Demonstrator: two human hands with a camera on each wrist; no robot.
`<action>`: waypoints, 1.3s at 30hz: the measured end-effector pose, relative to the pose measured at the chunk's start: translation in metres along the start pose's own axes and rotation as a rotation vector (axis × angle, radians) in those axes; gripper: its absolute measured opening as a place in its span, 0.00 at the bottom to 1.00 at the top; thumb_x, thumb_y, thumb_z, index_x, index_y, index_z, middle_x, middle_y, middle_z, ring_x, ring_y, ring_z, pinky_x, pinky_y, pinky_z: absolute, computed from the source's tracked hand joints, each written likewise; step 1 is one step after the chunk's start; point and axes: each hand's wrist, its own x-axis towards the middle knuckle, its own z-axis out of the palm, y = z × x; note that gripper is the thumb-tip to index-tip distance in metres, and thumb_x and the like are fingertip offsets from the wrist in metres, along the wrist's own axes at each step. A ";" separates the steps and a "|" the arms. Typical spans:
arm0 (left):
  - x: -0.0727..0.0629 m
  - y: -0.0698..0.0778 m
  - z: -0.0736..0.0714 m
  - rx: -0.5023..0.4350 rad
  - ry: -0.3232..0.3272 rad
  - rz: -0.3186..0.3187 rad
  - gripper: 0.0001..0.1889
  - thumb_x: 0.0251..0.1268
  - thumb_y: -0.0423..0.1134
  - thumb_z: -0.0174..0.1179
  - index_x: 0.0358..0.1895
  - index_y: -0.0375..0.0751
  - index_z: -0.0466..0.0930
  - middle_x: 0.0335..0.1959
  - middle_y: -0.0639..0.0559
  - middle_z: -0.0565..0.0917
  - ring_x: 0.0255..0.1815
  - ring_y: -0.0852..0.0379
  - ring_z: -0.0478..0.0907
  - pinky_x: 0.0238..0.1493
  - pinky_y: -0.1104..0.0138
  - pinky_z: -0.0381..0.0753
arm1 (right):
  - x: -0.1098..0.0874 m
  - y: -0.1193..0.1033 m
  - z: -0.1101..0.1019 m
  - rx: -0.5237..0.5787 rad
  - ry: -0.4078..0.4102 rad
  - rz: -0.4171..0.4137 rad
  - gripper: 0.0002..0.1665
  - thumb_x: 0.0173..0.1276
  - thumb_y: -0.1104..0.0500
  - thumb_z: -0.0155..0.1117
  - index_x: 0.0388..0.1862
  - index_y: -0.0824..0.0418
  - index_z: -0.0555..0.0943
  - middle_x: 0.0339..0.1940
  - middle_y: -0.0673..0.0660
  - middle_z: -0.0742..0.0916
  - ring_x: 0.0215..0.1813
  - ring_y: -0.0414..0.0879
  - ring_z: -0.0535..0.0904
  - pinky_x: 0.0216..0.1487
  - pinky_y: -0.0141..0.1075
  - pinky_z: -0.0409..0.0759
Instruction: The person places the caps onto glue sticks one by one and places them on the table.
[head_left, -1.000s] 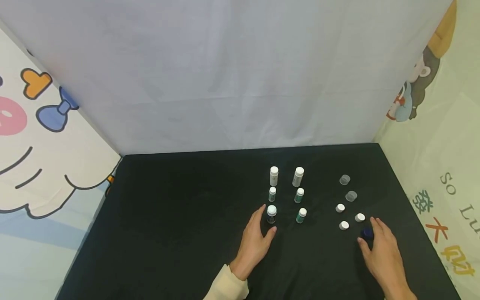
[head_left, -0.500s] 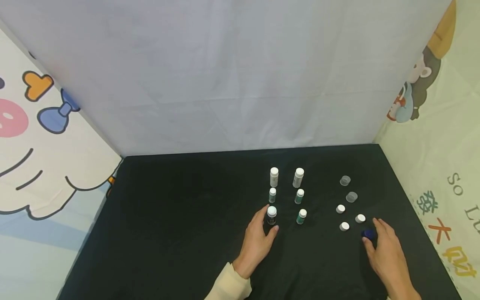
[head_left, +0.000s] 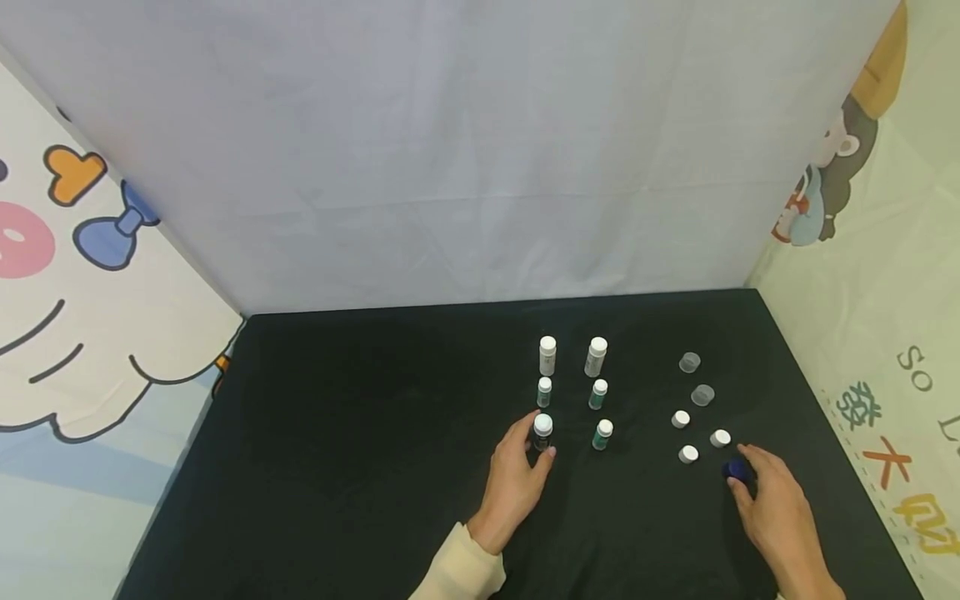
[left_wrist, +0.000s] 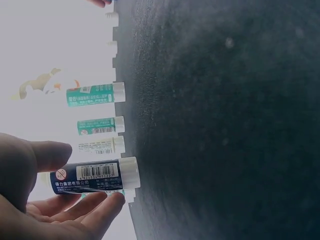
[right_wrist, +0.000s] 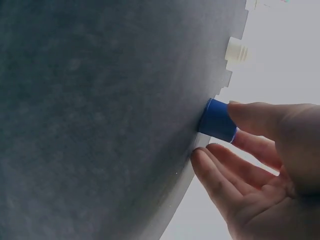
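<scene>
At lower centre the left hand (head_left: 510, 487) curls thumb and fingers around a navy-labelled tube (head_left: 542, 437); it stands upright on the counter (head_left: 375, 467), and in the left wrist view its long axis runs nearly level, white end pointing right. Beyond it stand a small green tube (head_left: 543, 396) and a white tube (head_left: 547, 358), then a second upright column of three tubes (head_left: 602, 435); contents cannot be made out. Right of centre lie three white caps (head_left: 687, 454) and two clear cups (head_left: 702, 396). At lower right the right hand (head_left: 780, 504) pinches a blue cap (head_left: 737, 471).
</scene>
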 end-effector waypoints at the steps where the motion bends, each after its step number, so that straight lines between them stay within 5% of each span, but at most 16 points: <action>1: 0.000 0.000 0.000 0.000 0.003 0.001 0.25 0.69 0.27 0.68 0.69 0.32 0.76 0.64 0.38 0.83 0.66 0.43 0.82 0.63 0.53 0.83 | 0.000 0.000 0.000 0.001 -0.002 -0.003 0.27 0.62 0.74 0.72 0.60 0.81 0.77 0.59 0.81 0.79 0.62 0.80 0.75 0.60 0.71 0.71; 13: 0.001 0.000 0.000 -0.024 0.017 -0.006 0.23 0.69 0.25 0.67 0.65 0.34 0.79 0.60 0.38 0.86 0.59 0.44 0.87 0.57 0.56 0.86 | -0.001 -0.006 -0.004 -0.006 -0.042 0.051 0.21 0.64 0.73 0.71 0.56 0.77 0.82 0.55 0.79 0.83 0.46 0.73 0.87 0.46 0.64 0.82; 39: 0.005 0.000 0.002 0.017 0.012 -0.003 0.17 0.69 0.26 0.68 0.59 0.34 0.83 0.55 0.40 0.89 0.57 0.45 0.87 0.56 0.57 0.87 | 0.000 -0.012 -0.007 -0.001 -0.077 0.129 0.19 0.67 0.73 0.68 0.57 0.76 0.82 0.60 0.79 0.82 0.54 0.76 0.84 0.52 0.69 0.77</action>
